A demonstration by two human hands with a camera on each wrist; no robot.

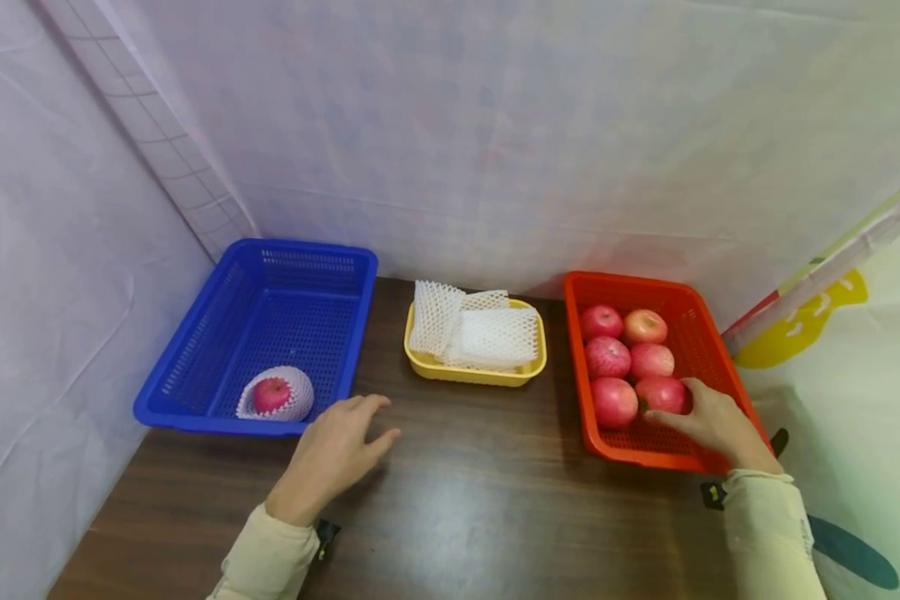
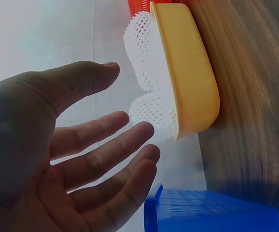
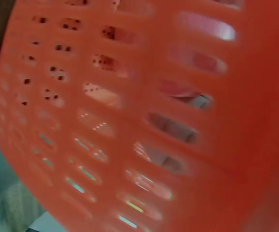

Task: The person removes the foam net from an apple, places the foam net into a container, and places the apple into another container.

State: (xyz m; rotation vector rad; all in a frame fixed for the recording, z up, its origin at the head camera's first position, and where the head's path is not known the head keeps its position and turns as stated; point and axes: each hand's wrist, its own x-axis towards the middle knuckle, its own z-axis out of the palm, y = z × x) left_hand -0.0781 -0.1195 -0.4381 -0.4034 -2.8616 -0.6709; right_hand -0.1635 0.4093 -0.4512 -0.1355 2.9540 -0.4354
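In the head view my right hand (image 1: 720, 423) reaches into the red basket (image 1: 675, 460), its thumb and fingers round the nearest apple (image 1: 661, 394) on the right. The basket wall (image 3: 144, 116) hides most of that hand in the right wrist view. My left hand (image 1: 333, 454) hovers over the table beside the blue basket (image 1: 270, 333), fingers spread and holding nothing. One apple (image 1: 272, 395) in a white foam net (image 1: 300, 392) lies in the blue basket's near corner. The left wrist view shows the left hand (image 2: 96, 159) apart from the yellow tray (image 2: 192, 72).
Between the baskets stands the yellow tray (image 1: 468, 372) with white foam nets (image 1: 495, 333) piled in it. Several more apples (image 1: 607, 358) sit along the red basket's left side. White cloth (image 1: 495, 150) hangs behind the brown wooden table (image 1: 480, 500).
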